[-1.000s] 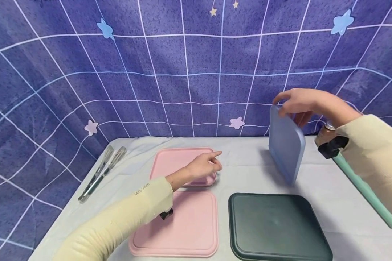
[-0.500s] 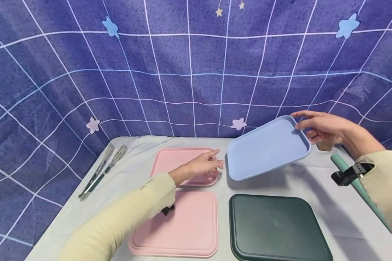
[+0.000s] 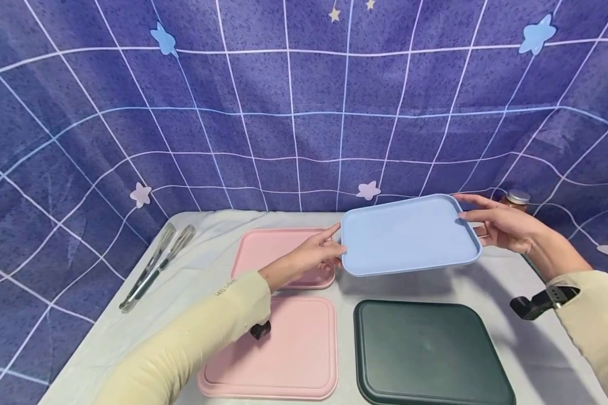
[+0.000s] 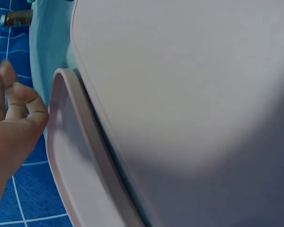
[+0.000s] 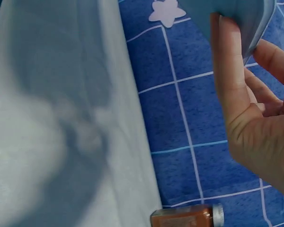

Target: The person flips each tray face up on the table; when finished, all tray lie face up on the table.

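Note:
A light blue tray (image 3: pixel 410 236) is held above the white tabletop, its flat inside tilted toward me. My right hand (image 3: pixel 506 222) grips its right end, thumb on the inside and fingers behind; the right wrist view shows the same hand (image 5: pixel 260 104) at a corner of the blue tray (image 5: pixel 255 23). At its left end, my left hand (image 3: pixel 316 250) pinches the rim, thumb in front. That left hand (image 4: pixel 14 113) has curled fingers in the left wrist view, where the blue tray is hardly visible. Under the left hand lies a small pink tray (image 3: pixel 260 247).
Nearer me lie a larger pink lid-like slab (image 3: pixel 289 354) and a dark green one (image 3: pixel 430 349). Metal tongs (image 3: pixel 157 270) lie at the far left. A jar with a silver lid (image 5: pixel 184 217) stands at the back right. A patterned blue cloth (image 3: pixel 304 112) hangs behind.
The right hand has swung the blue tray from standing on edge at the right to facing me, its left end moved leftward. The left hand, earlier apart from it, now holds that end.

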A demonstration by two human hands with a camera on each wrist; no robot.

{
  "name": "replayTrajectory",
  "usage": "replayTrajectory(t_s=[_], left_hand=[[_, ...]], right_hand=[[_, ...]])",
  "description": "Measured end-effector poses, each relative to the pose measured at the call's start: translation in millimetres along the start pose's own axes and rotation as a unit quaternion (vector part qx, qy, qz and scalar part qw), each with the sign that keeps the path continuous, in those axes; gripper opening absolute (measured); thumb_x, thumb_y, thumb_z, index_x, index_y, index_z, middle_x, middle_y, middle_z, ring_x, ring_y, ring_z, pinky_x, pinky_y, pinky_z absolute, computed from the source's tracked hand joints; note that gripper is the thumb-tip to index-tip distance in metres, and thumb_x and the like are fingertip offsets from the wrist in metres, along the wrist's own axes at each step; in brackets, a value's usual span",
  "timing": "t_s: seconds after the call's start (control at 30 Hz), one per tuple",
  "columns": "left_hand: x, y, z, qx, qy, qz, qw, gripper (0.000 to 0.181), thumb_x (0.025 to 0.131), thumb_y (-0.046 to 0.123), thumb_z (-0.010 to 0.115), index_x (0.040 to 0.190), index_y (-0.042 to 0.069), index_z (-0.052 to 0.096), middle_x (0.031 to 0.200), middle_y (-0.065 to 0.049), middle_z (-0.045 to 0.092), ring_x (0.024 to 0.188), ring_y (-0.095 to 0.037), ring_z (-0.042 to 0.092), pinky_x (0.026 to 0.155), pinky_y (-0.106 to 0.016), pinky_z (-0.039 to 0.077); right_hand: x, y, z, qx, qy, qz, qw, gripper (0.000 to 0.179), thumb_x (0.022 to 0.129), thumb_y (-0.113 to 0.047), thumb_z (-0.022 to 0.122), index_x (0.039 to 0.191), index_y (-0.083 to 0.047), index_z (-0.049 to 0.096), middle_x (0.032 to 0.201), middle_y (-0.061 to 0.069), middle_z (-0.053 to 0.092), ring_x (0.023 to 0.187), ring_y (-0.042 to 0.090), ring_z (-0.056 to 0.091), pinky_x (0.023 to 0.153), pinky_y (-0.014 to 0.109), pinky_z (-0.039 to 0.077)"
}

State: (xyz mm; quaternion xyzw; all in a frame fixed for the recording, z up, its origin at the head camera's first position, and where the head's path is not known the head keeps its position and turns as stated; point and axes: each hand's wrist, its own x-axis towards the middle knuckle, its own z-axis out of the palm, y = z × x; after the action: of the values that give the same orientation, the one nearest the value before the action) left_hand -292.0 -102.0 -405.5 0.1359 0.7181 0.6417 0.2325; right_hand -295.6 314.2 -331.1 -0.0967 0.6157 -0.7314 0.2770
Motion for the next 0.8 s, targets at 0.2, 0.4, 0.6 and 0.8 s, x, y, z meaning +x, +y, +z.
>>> replayTrajectory(t_s=[0.2, 0.4, 0.6, 0.8], left_hand=[[-3.6, -1.3, 1.0, -0.022, 0.028, 0.026, 0.9990, 0.075, 0.099, 0.018, 0.063, 0.161, 0.030, 0.023, 0.085, 0.005, 0.068, 0.076, -0.014, 0.066, 0.063, -0.024, 0.043], [-3.8, -0.2, 0.7, -0.046, 0.050, 0.034, 0.9971, 0.069, 0.100, 0.017, 0.062, 0.160, 0.026, 0.028, 0.091, 0.004, 0.059, 0.077, -0.011, 0.064, 0.070, -0.024, 0.047], [-3.7, -1.0, -7.4, -0.019, 0.041, 0.023, 0.9987, 0.068, 0.100, 0.018, 0.062, 0.159, 0.027, 0.030, 0.098, 0.004, 0.057, 0.078, -0.010, 0.062, 0.072, -0.025, 0.048], [-6.5, -3.8, -15.0, 0.016, 0.003, 0.003, 0.9999, 0.073, 0.098, 0.019, 0.064, 0.160, 0.026, 0.026, 0.086, 0.000, 0.066, 0.073, -0.015, 0.059, 0.063, -0.025, 0.043]], right_hand=[[0.0, 17, -3, 0.015, 0.030, -0.025, 0.9991, 0.035, 0.107, -0.008, 0.044, 0.134, -0.029, 0.051, 0.103, 0.000, 0.074, 0.087, 0.017, 0.074, 0.071, 0.034, 0.061], [-2.0, 32, -7, -0.013, -0.002, -0.007, 0.9999, 0.057, 0.107, -0.008, 0.042, 0.156, -0.029, 0.023, 0.109, -0.002, 0.070, 0.093, 0.015, 0.072, 0.076, 0.034, 0.061], [-8.2, 41, -18, -0.037, -0.137, 0.023, 0.9897, 0.082, 0.104, 0.004, 0.037, 0.160, -0.041, -0.003, 0.113, -0.001, 0.065, 0.099, 0.016, 0.071, 0.083, 0.035, 0.060], [-7.6, 49, -23, -0.056, -0.157, 0.052, 0.9846, 0.092, 0.102, 0.007, 0.041, 0.158, -0.037, -0.018, 0.118, -0.001, 0.060, 0.102, 0.017, 0.070, 0.083, 0.034, 0.060]])
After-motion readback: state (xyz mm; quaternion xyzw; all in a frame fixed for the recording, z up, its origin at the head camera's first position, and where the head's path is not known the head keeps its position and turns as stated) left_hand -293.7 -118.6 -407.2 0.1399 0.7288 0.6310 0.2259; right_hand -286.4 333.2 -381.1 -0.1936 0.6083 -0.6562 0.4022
